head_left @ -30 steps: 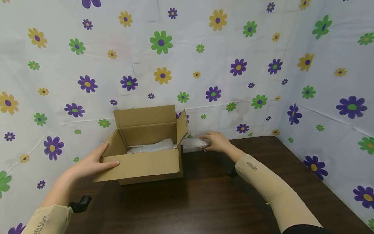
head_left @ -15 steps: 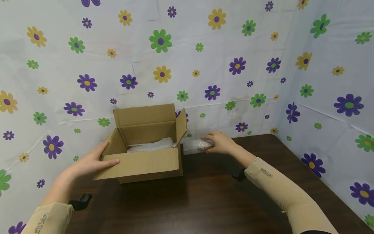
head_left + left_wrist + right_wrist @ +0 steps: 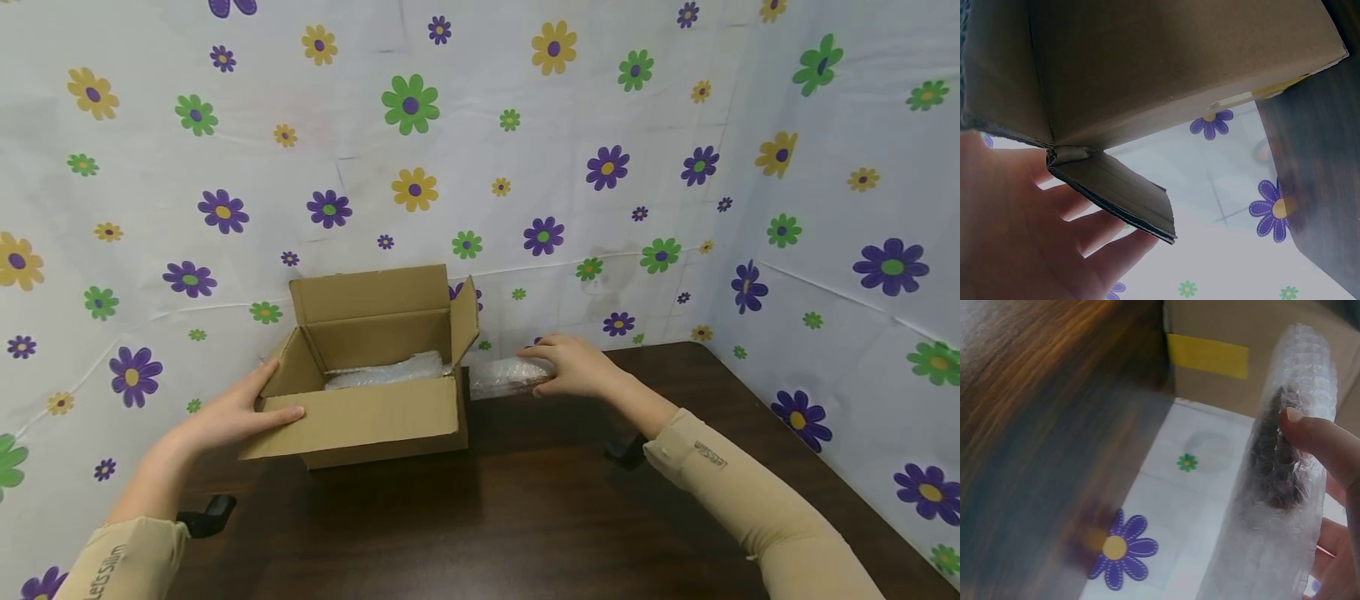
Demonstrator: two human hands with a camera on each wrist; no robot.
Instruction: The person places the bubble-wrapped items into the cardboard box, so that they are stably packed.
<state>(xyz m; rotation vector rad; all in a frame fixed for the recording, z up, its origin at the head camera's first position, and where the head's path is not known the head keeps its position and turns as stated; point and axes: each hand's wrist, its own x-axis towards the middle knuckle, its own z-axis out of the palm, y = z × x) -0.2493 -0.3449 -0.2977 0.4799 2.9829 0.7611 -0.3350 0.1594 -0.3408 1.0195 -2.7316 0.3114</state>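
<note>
An opened cardboard box [image 3: 367, 421] stands at the back of the table with its flaps spread. My left hand [image 3: 225, 417] holds its left front corner, thumb on top of the front flap and fingers outside the left flap [image 3: 1119, 190]. Inside the box lies clear bubble wrap [image 3: 393, 372]; what it covers is hidden. Right of the box, my right hand [image 3: 581, 367] grips a bubble-wrapped package [image 3: 498, 377]. In the right wrist view my thumb presses on the package [image 3: 1272, 469], fingers behind it. Something dark shows through the wrap; its kind cannot be made out.
The dark wooden table [image 3: 525, 517] spreads in front of the box and off to the right. A white flower-printed sheet [image 3: 465, 167] hangs close behind and along the right side. Yellow tape [image 3: 1210, 356] marks the box's side.
My right hand has shifted slightly to the right with the bubble-wrapped package, away from the box. The left hand and the box stay put.
</note>
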